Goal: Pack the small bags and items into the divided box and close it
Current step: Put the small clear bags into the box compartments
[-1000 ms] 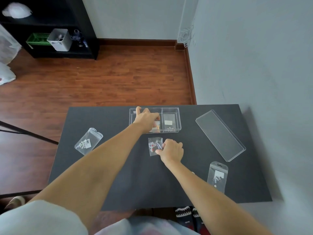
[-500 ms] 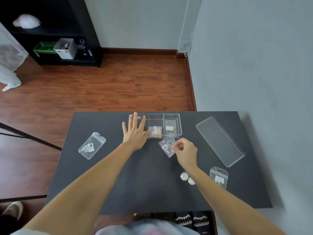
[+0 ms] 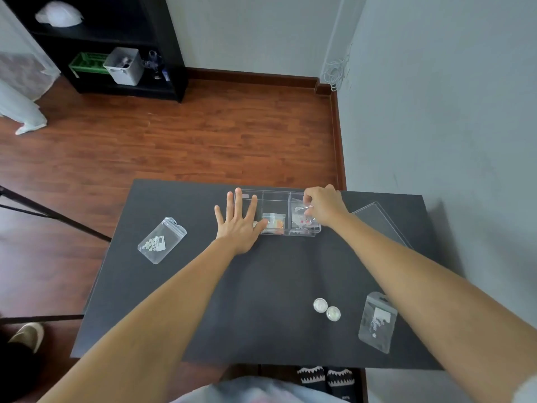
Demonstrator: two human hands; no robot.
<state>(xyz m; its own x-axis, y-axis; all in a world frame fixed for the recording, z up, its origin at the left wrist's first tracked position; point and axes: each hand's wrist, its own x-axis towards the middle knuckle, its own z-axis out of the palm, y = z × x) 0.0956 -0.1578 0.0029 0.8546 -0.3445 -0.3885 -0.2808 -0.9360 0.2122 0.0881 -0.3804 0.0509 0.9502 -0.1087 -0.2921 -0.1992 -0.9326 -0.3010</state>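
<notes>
Right hand (image 3: 322, 206) pinching a small clear bag (image 3: 302, 218) into the divided box (image 3: 276, 213).
I see the bag in the right-end compartment (red bits inside); my left hand (image 3: 238, 225), fingers spread and holding nothing, lies flat against the box's other end.

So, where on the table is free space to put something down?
Free: the middle, between the forearms, and the strip between the left bag and left hand. Crowded: around the divided box, and the near right by two discs and a bag.
</notes>
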